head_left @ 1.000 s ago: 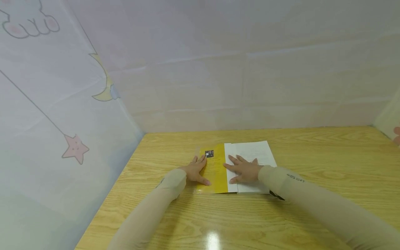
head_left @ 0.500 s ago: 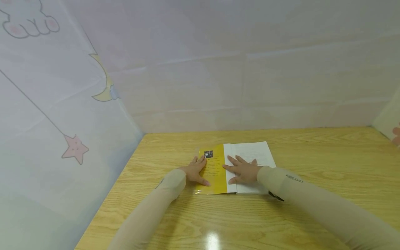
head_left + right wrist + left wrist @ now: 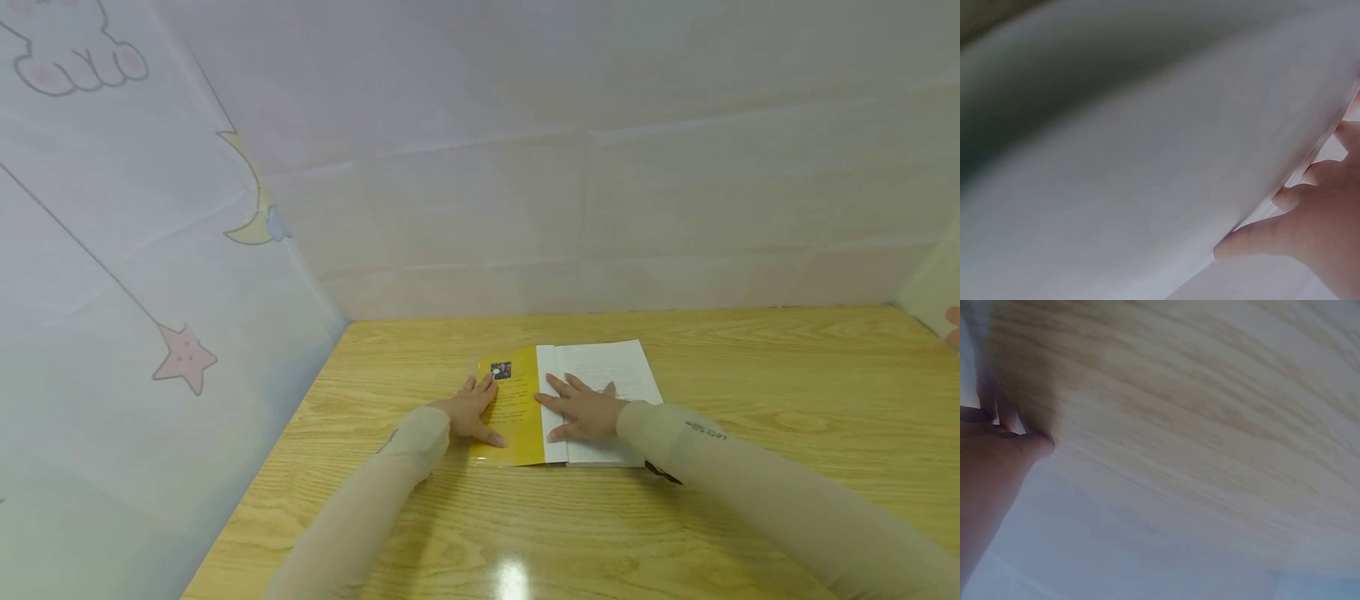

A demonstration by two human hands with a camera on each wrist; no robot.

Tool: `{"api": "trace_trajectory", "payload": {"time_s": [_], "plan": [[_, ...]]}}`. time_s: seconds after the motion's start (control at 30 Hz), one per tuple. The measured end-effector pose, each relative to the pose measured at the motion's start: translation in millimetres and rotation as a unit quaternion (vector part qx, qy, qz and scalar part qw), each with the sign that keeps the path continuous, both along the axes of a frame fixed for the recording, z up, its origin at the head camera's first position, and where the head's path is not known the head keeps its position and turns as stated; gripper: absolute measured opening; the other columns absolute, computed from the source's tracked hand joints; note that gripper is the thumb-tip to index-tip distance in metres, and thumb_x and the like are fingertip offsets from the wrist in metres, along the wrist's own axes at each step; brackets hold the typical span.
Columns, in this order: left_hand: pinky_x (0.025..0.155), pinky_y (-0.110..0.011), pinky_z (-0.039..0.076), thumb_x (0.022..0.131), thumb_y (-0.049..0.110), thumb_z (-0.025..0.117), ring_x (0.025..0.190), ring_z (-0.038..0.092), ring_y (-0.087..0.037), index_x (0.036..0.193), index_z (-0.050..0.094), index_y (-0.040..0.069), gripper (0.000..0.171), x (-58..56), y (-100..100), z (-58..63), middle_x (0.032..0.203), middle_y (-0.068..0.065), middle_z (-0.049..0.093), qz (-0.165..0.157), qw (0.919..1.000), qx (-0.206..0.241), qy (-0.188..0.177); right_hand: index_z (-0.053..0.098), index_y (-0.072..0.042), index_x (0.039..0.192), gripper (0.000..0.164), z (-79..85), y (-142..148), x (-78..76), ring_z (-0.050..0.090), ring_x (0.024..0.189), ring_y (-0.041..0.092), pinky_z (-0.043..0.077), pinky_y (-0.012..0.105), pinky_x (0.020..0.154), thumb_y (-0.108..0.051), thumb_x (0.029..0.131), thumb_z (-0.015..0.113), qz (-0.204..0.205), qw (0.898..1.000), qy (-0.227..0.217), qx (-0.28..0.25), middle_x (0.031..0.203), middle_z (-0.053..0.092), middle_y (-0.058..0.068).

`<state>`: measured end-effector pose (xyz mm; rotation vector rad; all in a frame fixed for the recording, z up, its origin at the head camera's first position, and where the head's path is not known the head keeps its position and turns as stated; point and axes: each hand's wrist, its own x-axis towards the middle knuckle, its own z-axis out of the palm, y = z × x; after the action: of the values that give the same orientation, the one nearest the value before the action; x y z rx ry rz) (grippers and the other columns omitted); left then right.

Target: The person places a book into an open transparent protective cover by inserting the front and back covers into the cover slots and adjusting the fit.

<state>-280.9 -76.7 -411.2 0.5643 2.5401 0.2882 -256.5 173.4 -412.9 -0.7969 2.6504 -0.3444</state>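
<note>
The fingers (image 3: 558, 385) of the right hand (image 3: 588, 410) lie straight and spread on the white page (image 3: 611, 367) of an open book (image 3: 562, 404), their tips close to the fold where the page meets the yellow cover flap (image 3: 517, 408). In the right wrist view the fingers (image 3: 1260, 240) rest flat against white paper with no curl round an edge, so the hand presses and does not grip. The left hand (image 3: 471, 410) lies with relaxed, straight fingers on the outer part of the yellow flap, its thumb pointing toward the near edge; it too holds nothing and only weighs the flap down. The left wrist view shows little more than a fingertip (image 3: 1035, 445) against wood grain.

The book lies flat near the middle of the wooden table (image 3: 750, 500), a little toward the far wall, squared to the person.

The step looks like flattening the book open. To do it well, pressure should probably run along the fold, from the middle outward, with the palms kept low so the paper does not wrinkle. The left hand should likely hold the flap steady while the right smooths, since uneven pressing could let the book slide on the glossy wood or spring shut.

Pale curtains (image 3: 135, 250) printed with a star and a moon close in the table on the left and behind.
</note>
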Motion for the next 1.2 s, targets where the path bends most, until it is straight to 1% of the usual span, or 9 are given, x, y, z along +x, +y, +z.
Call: {"api": "trace_trajectory", "payload": {"time_s": [0.1, 0.3, 0.4, 0.5, 0.6, 0.77, 0.83, 0.97, 1.2], "plan": [[0.116, -0.053, 0.005, 0.083, 0.053, 0.070, 0.146, -0.014, -0.027, 0.157, 0.005, 0.013, 0.107, 1.6, 1, 2.4, 0.162, -0.002, -0.010, 0.000, 1.0000, -0.006, 0.000, 0.027, -0.021, 0.155, 0.079, -3.6, 1, -2.2, 0.002, 0.145, 0.043, 0.003, 0.083, 0.094, -0.060, 0.091, 0.052, -0.001, 1.000, 0.001, -0.003, 0.162, 0.004, 0.013], [0.116, -0.054, 0.006, 0.085, 0.052, 0.068, 0.147, -0.012, -0.028, 0.157, 0.005, 0.011, 0.104, 9.7, 4, 15.8, 0.162, -0.004, -0.008, -0.006, 0.9999, -0.010, 0.003, 0.025, -0.022, 0.156, 0.083, -9.3, 6, -8.2, -0.001, 0.146, 0.042, -0.001, 0.083, 0.093, -0.064, 0.089, 0.052, 0.001, 1.000, -0.007, -0.008, 0.163, 0.000, 0.012], [0.116, -0.055, 0.007, 0.086, 0.051, 0.068, 0.147, -0.011, -0.029, 0.157, 0.005, 0.010, 0.104, 11.6, 4, 18.9, 0.162, -0.005, -0.008, -0.007, 0.9999, -0.011, 0.005, 0.024, -0.022, 0.156, 0.088, -12.2, 8, -11.9, -0.001, 0.146, 0.041, -0.001, 0.083, 0.093, -0.067, 0.086, 0.054, 0.007, 1.000, -0.013, -0.011, 0.163, 0.000, 0.011], [0.116, -0.054, 0.007, 0.086, 0.052, 0.068, 0.147, -0.012, -0.029, 0.157, 0.004, 0.011, 0.104, 10.2, 4, 16.4, 0.162, -0.005, -0.009, -0.010, 0.9999, -0.013, 0.005, 0.024, -0.020, 0.156, 0.093, -14.5, 11, -14.9, -0.001, 0.146, 0.041, -0.001, 0.083, 0.094, -0.068, 0.083, 0.057, 0.015, 1.000, -0.019, -0.019, 0.163, 0.000, 0.011], [0.116, -0.053, 0.007, 0.085, 0.051, 0.068, 0.147, -0.012, -0.029, 0.157, 0.004, 0.010, 0.105, 8.6, 3, 13.0, 0.162, -0.006, -0.009, -0.012, 0.9999, -0.010, 0.004, 0.021, -0.015, 0.156, 0.098, -13.8, 13, -14.6, -0.003, 0.146, 0.040, -0.002, 0.082, 0.095, -0.066, 0.082, 0.061, 0.016, 0.999, -0.029, -0.031, 0.162, -0.001, 0.013], [0.116, -0.052, 0.007, 0.084, 0.051, 0.069, 0.146, -0.012, -0.029, 0.157, 0.003, 0.011, 0.106, 8.9, 3, 12.2, 0.162, -0.005, -0.010, -0.010, 0.9999, -0.009, 0.002, 0.015, -0.003, 0.155, 0.105, -4.1, 11, -5.4, -0.005, 0.146, 0.041, -0.005, 0.079, 0.098, -0.061, 0.083, 0.064, -0.003, 0.998, -0.043, -0.044, 0.160, -0.004, 0.023], [0.116, -0.052, 0.007, 0.084, 0.051, 0.069, 0.146, -0.012, -0.029, 0.157, 0.003, 0.011, 0.106, 9.1, 3, 12.5, 0.162, -0.004, -0.010, -0.009, 0.9999, -0.006, 0.000, 0.016, -0.002, 0.155, 0.104, 0.4, 10, -1.3, -0.004, 0.146, 0.041, -0.006, 0.078, 0.099, -0.060, 0.083, 0.065, -0.009, 0.998, -0.045, -0.045, 0.159, -0.004, 0.025], [0.116, -0.053, 0.007, 0.084, 0.051, 0.070, 0.146, -0.012, -0.029, 0.157, 0.003, 0.011, 0.107, 7.6, 3, 10.7, 0.162, -0.004, -0.010, -0.005, 1.0000, 0.001, -0.002, 0.017, -0.003, 0.155, 0.100, 6.5, 10, 3.3, -0.003, 0.145, 0.042, -0.005, 0.078, 0.099, -0.056, 0.085, 0.065, -0.007, 0.998, -0.044, -0.048, 0.159, -0.001, 0.025], [0.116, -0.054, 0.008, 0.084, 0.053, 0.069, 0.146, -0.014, -0.027, 0.157, 0.003, 0.014, 0.106, 2.8, 0, 3.2, 0.162, -0.002, -0.012, -0.001, 1.0000, 0.003, 0.000, 0.016, -0.006, 0.156, 0.098, 5.1, 9, 2.1, -0.003, 0.146, 0.041, -0.004, 0.077, 0.100, -0.058, 0.086, 0.063, -0.003, 0.998, -0.042, -0.039, 0.160, -0.001, 0.023]]}}
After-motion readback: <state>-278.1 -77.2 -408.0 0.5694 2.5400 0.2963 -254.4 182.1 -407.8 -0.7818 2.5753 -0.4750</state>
